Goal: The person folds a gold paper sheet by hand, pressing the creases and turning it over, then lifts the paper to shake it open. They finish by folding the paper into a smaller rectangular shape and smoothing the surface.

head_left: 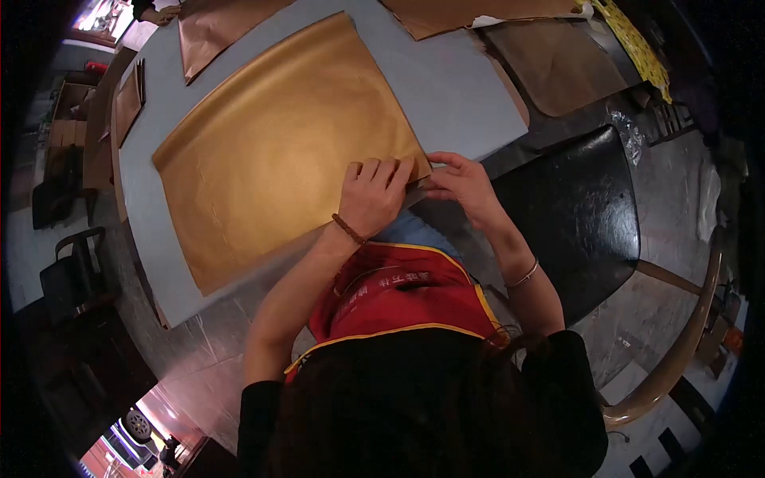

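Note:
A large gold-brown sheet lies on the grey tabletop, its lower edge near my body. My left hand, with a beaded bracelet at the wrist, rests on the sheet's lower right corner, fingers bent and pressed together on it. Just right of that corner is my right hand, thumb and index finger closed at the corner's edge. Whether the right fingertips pinch the paper is hard to make out. Below the hands is a red apron with yellow trim.
Other brown sheets lie at the table's top left and top right. Another person's hand is at the far left edge. A black chair stands on the right, with a curved wooden armrest below it. Yellow patterned material hangs top right.

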The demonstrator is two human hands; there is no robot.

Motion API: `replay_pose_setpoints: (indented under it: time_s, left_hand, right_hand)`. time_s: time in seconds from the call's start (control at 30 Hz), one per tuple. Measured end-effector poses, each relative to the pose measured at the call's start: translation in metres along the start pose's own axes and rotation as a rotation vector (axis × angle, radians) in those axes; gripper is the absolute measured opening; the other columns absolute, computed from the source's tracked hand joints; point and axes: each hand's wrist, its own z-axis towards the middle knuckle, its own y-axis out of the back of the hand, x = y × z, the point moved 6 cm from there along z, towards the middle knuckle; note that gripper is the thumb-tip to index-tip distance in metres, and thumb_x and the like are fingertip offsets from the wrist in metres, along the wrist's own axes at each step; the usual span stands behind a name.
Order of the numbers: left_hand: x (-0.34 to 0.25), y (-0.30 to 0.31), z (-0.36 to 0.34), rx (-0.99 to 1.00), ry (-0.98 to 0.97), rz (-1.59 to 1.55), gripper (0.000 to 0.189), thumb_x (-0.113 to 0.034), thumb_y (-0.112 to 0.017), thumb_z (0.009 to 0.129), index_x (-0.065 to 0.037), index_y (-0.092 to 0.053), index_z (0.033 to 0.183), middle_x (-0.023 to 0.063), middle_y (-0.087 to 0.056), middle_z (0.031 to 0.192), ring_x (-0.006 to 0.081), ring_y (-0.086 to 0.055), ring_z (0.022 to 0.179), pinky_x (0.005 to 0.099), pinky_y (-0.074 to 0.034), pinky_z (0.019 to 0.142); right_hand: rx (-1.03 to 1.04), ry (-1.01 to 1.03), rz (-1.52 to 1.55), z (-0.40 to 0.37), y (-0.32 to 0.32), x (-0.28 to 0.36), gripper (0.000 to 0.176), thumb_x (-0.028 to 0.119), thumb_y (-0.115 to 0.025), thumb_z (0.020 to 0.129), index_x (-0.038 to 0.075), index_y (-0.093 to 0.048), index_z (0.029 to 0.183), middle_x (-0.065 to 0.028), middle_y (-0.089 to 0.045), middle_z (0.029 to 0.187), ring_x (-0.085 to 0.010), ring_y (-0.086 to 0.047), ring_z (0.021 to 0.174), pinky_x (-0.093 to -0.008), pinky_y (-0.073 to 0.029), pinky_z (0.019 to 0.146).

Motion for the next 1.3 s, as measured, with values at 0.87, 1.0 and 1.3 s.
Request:
replay_pose_setpoints:
  time_s: [0.87,1.0,1.3]
  left_hand:
    - [0.038,0.0,0.009,-0.08,-0.004,0.034,0.019,-0.011,-0.056,0.073,-0.009,-0.062,0.091,0.0035,-0.056,0.083,0.0197,-0.055,0.076,0.0333,-0.041,0.068]
    - [0.03,0.012,0.009,-0.103,-0.006,0.121,0.022,-0.01,-0.057,0.072,-0.008,-0.063,0.092,0.0037,-0.056,0.082,0.0198,-0.055,0.074,0.0332,-0.042,0.066]
    - [-0.007,-0.005,-0.003,0.044,0.02,0.058,0.024,-0.013,-0.056,0.072,-0.005,-0.062,0.094,0.0038,-0.053,0.079,0.0196,-0.053,0.073,0.0324,-0.04,0.062]
  right_hand:
    - [-0.081,0.055,-0.092,0.002,0.001,0.009,0.033,0.007,-0.062,0.083,-0.002,-0.047,0.112,-0.0115,-0.062,0.089,-0.0156,-0.062,0.08,-0.026,-0.052,0.07]
    - [-0.073,0.047,-0.087,0.006,-0.001,0.011,0.033,0.006,-0.062,0.081,-0.002,-0.048,0.111,-0.0117,-0.062,0.089,-0.0157,-0.062,0.079,-0.0257,-0.052,0.068]
    - [-0.095,0.058,-0.063,0.0,0.004,0.006,0.035,0.005,-0.06,0.08,-0.003,-0.047,0.111,-0.0134,-0.064,0.089,-0.016,-0.064,0.079,-0.0256,-0.053,0.07]
